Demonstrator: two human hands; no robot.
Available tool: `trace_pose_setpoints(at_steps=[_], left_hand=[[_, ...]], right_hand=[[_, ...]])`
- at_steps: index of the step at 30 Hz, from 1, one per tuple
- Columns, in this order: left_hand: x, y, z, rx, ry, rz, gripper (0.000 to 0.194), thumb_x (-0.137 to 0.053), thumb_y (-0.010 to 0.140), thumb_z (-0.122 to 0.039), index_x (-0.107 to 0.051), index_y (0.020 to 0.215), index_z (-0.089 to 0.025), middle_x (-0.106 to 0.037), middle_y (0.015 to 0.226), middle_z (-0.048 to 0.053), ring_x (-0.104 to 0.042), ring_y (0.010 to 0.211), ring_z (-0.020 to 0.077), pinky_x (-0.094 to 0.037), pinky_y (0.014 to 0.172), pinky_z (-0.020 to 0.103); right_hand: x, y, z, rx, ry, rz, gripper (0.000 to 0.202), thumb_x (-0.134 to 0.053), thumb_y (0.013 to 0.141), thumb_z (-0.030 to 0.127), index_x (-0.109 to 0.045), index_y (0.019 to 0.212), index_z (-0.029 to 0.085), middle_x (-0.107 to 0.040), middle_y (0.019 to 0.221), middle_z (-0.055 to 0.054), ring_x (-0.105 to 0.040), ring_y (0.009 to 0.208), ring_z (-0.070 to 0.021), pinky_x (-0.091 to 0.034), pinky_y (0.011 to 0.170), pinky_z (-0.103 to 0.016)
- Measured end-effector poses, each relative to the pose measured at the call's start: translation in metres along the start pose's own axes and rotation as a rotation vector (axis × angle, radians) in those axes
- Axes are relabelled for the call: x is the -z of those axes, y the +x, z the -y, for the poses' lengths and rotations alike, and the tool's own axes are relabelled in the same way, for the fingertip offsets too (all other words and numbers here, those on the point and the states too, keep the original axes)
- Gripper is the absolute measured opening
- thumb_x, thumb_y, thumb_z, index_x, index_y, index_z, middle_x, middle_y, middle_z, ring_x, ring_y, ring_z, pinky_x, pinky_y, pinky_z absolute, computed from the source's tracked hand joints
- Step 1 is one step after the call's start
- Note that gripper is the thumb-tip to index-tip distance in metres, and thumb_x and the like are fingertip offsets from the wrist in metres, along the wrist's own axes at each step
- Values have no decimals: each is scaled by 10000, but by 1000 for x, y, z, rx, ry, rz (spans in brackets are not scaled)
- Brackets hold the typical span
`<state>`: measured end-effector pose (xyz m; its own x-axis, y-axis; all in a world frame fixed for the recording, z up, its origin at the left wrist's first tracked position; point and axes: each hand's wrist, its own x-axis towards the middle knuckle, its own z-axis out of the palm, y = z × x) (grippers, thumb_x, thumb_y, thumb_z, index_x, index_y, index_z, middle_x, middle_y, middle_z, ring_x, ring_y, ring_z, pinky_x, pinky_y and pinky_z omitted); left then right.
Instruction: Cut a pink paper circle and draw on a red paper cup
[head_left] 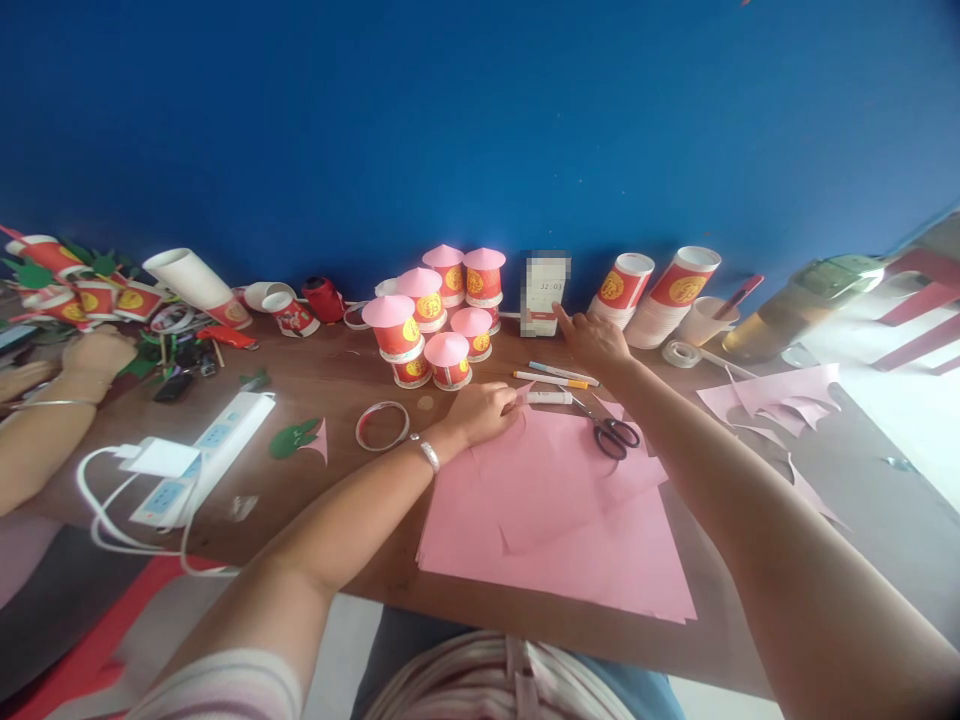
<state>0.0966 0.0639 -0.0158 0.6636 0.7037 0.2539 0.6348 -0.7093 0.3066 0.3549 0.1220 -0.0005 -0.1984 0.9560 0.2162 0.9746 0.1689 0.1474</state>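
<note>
My right hand (598,340) reaches to the back, its index finger stretched out at the lower right edge of a phone (553,290) that stands upright and shows a timer. My left hand (486,412) is curled closed at the top left corner of a stack of pink paper (555,510). Just beyond its fingertips lies a white tube like a glue stick (550,398); what the fingers hold, if anything, is hidden. Black-handled scissors (616,437) rest on the paper's upper right. Two slim pens (551,380) lie behind the tube.
Red cups with pink cone tops (420,300) stand left of the phone. Stacked cups (679,285), a tape roll (681,353) and a bottle (787,305) are right. A tape ring (382,426), a power strip (210,455) and another person's hand (97,360) are left. Pink scraps (780,400) lie right.
</note>
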Motion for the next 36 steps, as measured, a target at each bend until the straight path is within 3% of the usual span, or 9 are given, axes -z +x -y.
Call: trace_pose_setpoints(at_steps=[7,12,16,18,22,26,30,32,36], left_hand=[[0,0,0,18,-12,12,401,-519,979,-388,-550,638,-180,-629,696,34,-541,616,146,-222,546,300],[1,0,0,28,-27,14,408,-534,971,-384,-515,617,-181,-607,681,26,-515,607,138,-232,559,298],[1,2,0,54,-73,-4,405,-526,977,-393,-515,630,-184,-609,688,29,-522,629,144,-259,585,295],[2,3,1,86,-122,-17,387,-536,970,-387,-520,639,-186,-613,695,27,-528,640,147,-281,595,291],[11,5,1,134,-194,0,336,-523,964,-381,-556,689,-191,-654,778,25,-567,707,159,-345,632,288],[30,4,-4,111,-228,89,211,-576,915,-331,-618,764,-191,-718,847,28,-626,771,173,-398,677,290],[52,-3,-15,60,-177,185,159,-587,891,-339,-661,842,-207,-744,933,31,-657,803,185,-407,663,291],[62,-11,-21,30,-97,302,115,-631,821,-310,-658,886,-218,-727,940,27,-660,803,194,-389,625,293],[71,-26,-31,-34,26,480,393,-737,698,-329,-616,1056,-221,-695,1134,55,-668,991,265,-421,669,314]], right_hand=[[-3,-6,3,27,-111,22,634,-265,977,109,-255,1611,115,-684,1104,-216,-617,1002,-316,-444,802,-403],[8,-13,5,1,-68,-49,555,-310,973,87,-421,1517,104,-696,1040,-183,-625,949,-292,-395,720,-355],[19,-37,17,-21,56,-239,345,-356,1010,187,-686,1084,119,-690,929,-142,-602,811,-234,-276,599,-323],[25,-58,28,4,74,-246,385,-359,1041,276,-693,910,135,-673,853,-119,-587,757,-205,-250,578,-322],[37,-104,55,116,169,-172,392,-458,1036,370,-685,785,172,-686,801,-77,-572,672,-174,-258,563,-312],[43,-132,71,173,212,-41,191,-635,965,346,-717,1026,184,-734,953,-83,-654,829,-223,-355,618,-304],[42,-141,76,171,300,23,278,-722,911,389,-684,1103,192,-727,1062,-92,-669,890,-241,-421,640,-314],[40,-143,79,191,333,25,280,-730,902,409,-681,1075,194,-717,1065,-101,-670,919,-252,-448,664,-324],[33,-144,83,233,366,5,270,-717,905,416,-679,1053,193,-704,1077,-117,-665,976,-274,-485,733,-349]])
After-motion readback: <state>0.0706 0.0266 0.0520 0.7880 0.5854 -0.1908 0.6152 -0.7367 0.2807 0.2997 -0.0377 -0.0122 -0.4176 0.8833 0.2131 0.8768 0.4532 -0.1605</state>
